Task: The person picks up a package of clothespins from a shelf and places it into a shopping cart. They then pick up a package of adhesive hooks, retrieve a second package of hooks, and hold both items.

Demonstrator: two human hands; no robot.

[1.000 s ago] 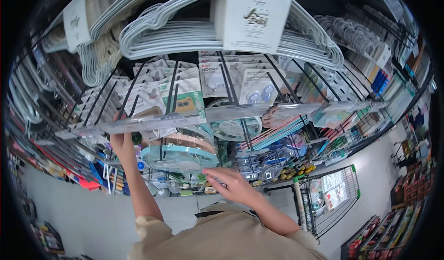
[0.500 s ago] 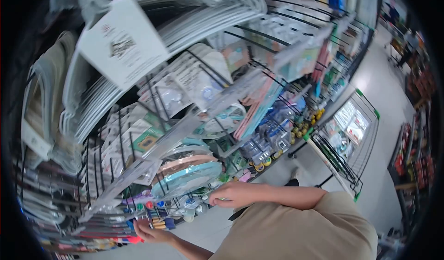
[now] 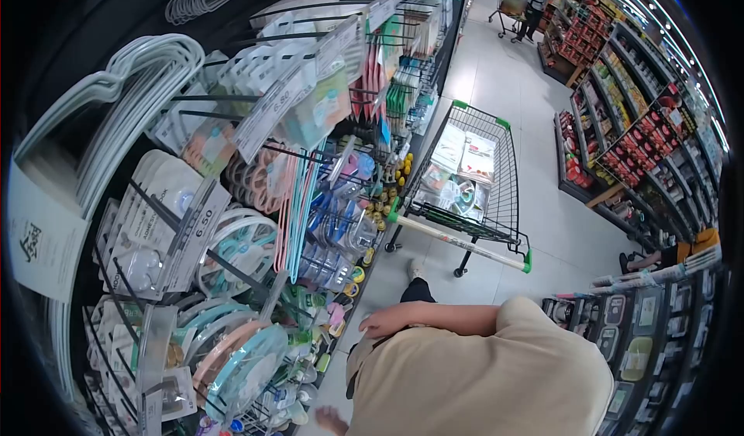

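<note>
Snags and bumps look the likely trouble in this shop aisle (image 3: 484, 79).
White hangers (image 3: 143, 110) crowd the far left; round packs (image 3: 252, 370) hang low, near the left hand (image 3: 332, 419) (blurred, so how open its fingers are, or what they hold, cannot be told). The right hand's (image 3: 378, 323) fingers look loosely bent, their hold unclear. A careless forearm swing could knock packs down; the cart (image 3: 457, 240), held by neither hand, might roll if kicked.

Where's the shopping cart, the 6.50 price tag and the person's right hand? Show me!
Shopping cart (image 3: 459, 241): head view, on its pale handle bar.
6.50 price tag (image 3: 204, 233): head view, on the printed price.
Right hand (image 3: 380, 322): head view, on its middle.
</note>
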